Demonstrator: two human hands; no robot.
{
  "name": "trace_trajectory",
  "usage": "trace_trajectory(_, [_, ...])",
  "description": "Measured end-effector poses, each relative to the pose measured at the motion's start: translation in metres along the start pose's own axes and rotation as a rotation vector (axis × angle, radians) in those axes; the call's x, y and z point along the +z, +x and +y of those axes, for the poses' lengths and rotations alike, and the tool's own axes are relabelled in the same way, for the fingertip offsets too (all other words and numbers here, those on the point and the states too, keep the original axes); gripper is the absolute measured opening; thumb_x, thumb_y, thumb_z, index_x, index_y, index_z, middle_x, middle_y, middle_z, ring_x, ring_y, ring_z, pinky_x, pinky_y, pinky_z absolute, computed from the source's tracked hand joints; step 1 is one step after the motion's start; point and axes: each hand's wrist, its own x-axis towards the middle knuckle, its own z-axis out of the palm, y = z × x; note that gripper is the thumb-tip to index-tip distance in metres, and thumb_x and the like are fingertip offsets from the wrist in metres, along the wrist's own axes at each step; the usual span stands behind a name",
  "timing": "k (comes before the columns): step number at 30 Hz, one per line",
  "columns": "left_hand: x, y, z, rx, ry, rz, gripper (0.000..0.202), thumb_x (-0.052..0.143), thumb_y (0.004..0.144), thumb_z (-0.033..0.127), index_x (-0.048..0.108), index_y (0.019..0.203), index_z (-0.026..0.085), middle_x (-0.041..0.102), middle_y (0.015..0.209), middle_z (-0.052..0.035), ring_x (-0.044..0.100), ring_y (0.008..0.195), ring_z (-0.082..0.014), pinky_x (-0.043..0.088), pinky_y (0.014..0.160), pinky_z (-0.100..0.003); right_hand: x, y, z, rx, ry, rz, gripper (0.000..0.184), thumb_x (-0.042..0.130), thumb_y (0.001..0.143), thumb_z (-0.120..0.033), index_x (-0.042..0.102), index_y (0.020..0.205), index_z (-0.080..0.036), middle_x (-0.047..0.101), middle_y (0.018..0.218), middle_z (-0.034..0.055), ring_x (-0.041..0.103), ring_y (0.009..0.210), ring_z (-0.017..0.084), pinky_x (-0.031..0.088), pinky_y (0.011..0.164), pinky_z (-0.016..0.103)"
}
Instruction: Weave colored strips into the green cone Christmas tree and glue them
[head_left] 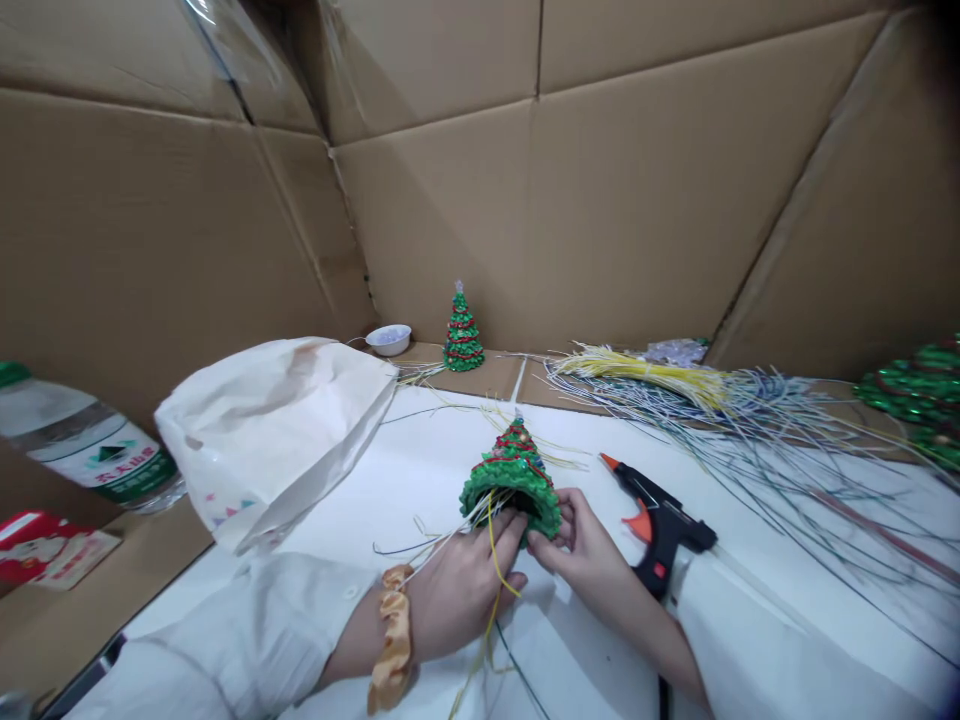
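Note:
A small green Christmas tree (pixel 517 460) with red garland and beads lies tipped, its hollow base facing me. Loose white and yellow wires (pixel 480 508) trail out of that opening. My right hand (pixel 581 540) pinches the rim of the base between thumb and fingers. The fingers of my left hand (pixel 469 580), an orange scrunchie (pixel 391 640) on its wrist, reach together into the hollow, where their tips are hidden. A yellow wire crosses this hand; what it grips inside I cannot make out.
A black and orange glue gun (pixel 660 530) lies right of my hands. Behind it spreads a bundle of wires (pixel 675 385). Another tree (pixel 463 335) and a white bowl (pixel 388 340) stand at the back. At left are a white bag (pixel 277 430) and a large bottle (pixel 90 445).

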Motion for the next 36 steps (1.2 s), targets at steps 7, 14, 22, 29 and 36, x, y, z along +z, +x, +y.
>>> trace_trajectory(7, [-0.002, 0.000, -0.003, -0.024, -0.058, -0.032, 0.045, 0.039, 0.089, 0.027, 0.027, 0.130, 0.012, 0.053, 0.126, -0.0169, 0.062, 0.100, -0.0223, 0.056, 0.074, -0.032, 0.001, -0.003, -0.011, 0.023, 0.043, -0.021, 0.033, 0.061, 0.072, -0.025, 0.035, 0.091, -0.022, 0.055, 0.094, 0.0027, 0.058, 0.090, 0.016, 0.045, 0.077, 0.030])
trace_trajectory(14, [-0.002, 0.000, -0.005, -0.023, -0.092, -0.004, 0.043, 0.042, 0.087, 0.025, 0.029, 0.127, 0.015, 0.055, 0.124, -0.0131, 0.061, 0.101, -0.0217, 0.055, 0.075, -0.032, 0.002, -0.002, -0.012, 0.046, 0.041, -0.020, 0.036, 0.062, 0.070, -0.026, 0.032, 0.090, -0.022, 0.054, 0.090, 0.0021, 0.056, 0.086, 0.016, 0.043, 0.073, 0.031])
trace_trajectory(22, [-0.001, 0.004, -0.006, -0.008, -0.059, 0.011, 0.040, 0.041, 0.088, 0.027, 0.032, 0.124, 0.014, 0.057, 0.122, -0.0126, 0.064, 0.093, -0.0215, 0.056, 0.069, -0.032, 0.002, -0.003, -0.011, 0.033, 0.053, -0.023, 0.035, 0.060, 0.072, -0.026, 0.032, 0.092, -0.021, 0.052, 0.094, 0.0030, 0.056, 0.088, 0.016, 0.043, 0.075, 0.031])
trace_trajectory(29, [0.002, 0.003, -0.004, 0.056, 0.109, 0.097, 0.041, 0.040, 0.088, 0.028, 0.037, 0.123, 0.007, 0.060, 0.118, -0.0163, 0.065, 0.091, -0.0221, 0.056, 0.063, -0.030, 0.003, -0.003, -0.009, 0.020, 0.071, -0.022, 0.036, 0.062, 0.071, -0.028, 0.032, 0.090, -0.023, 0.053, 0.092, 0.0015, 0.056, 0.086, 0.015, 0.043, 0.071, 0.029])
trace_trajectory(36, [0.006, 0.001, -0.003, 0.040, 0.209, 0.167, 0.042, 0.043, 0.087, 0.032, 0.044, 0.122, 0.008, 0.059, 0.118, -0.0160, 0.066, 0.084, -0.0210, 0.056, 0.061, -0.029, 0.004, -0.001, -0.009, 0.016, 0.056, 0.004, 0.038, 0.064, 0.068, -0.028, 0.032, 0.088, -0.024, 0.051, 0.088, 0.0003, 0.055, 0.079, 0.015, 0.042, 0.063, 0.027])
